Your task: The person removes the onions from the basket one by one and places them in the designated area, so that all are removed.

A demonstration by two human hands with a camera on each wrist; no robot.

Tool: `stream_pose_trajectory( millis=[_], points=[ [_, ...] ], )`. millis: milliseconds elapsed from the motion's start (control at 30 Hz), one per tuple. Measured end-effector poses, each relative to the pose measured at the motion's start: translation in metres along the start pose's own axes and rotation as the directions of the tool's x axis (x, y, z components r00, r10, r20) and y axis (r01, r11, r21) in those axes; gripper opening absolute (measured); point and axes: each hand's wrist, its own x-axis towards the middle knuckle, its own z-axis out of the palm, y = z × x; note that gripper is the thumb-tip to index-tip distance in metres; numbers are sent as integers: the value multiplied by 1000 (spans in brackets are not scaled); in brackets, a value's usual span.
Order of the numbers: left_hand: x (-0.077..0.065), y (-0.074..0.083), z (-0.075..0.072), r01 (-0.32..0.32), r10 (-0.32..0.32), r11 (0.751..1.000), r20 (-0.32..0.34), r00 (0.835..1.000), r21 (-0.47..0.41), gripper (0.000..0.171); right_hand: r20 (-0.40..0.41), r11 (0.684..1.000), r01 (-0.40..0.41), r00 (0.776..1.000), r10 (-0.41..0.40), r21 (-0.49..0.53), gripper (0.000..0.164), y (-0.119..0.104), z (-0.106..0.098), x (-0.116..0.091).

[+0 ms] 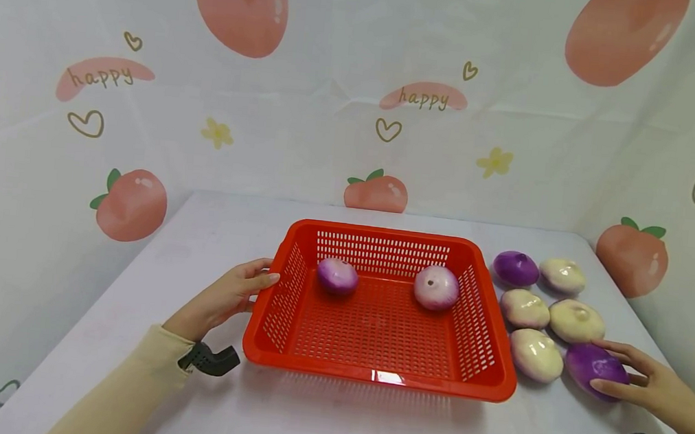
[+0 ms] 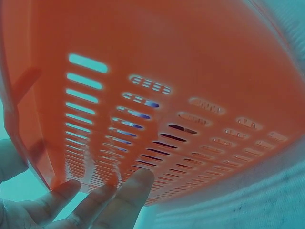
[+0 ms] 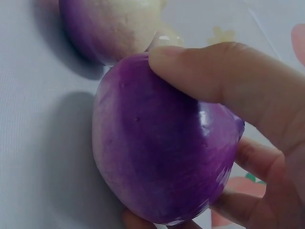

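My left hand (image 1: 230, 298) grips the left rim of a red plastic basket (image 1: 370, 377), thumb on top and fingers against the slotted outer wall (image 2: 190, 47). Inside the basket lie two purple-and-white onions, one onion (image 1: 337, 276) near the left wall and another onion (image 1: 436, 288) near the right. At the front right of the table, my right hand (image 1: 649, 385) holds a deep purple onion (image 1: 596, 371), with the thumb on one side and the fingers curled round the other. The right wrist view shows this onion (image 3: 157, 143) close up, with another onion (image 3: 105, 28) just beyond it.
Right of the basket sit several more onions: a purple one (image 1: 516, 269) at the back, pale ones (image 1: 562, 276) beside it, and a pale onion (image 1: 536, 355) near the basket's front right corner. A printed cloth (image 1: 317, 138) hangs behind the white table (image 1: 210, 226).
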Motion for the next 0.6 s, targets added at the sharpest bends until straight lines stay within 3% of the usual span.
stream_pose_trajectory(
  millis=[333,600],
  points=[
    [-1,1,1,-4,4,1000,-6,1000,12,56,71,997,-8,997,3,72,54,7,2,1],
    [-1,2,2,0,0,1000,2,1000,-5,57,128,987,-81,990,63,142,59,8,2,4]
  ],
)
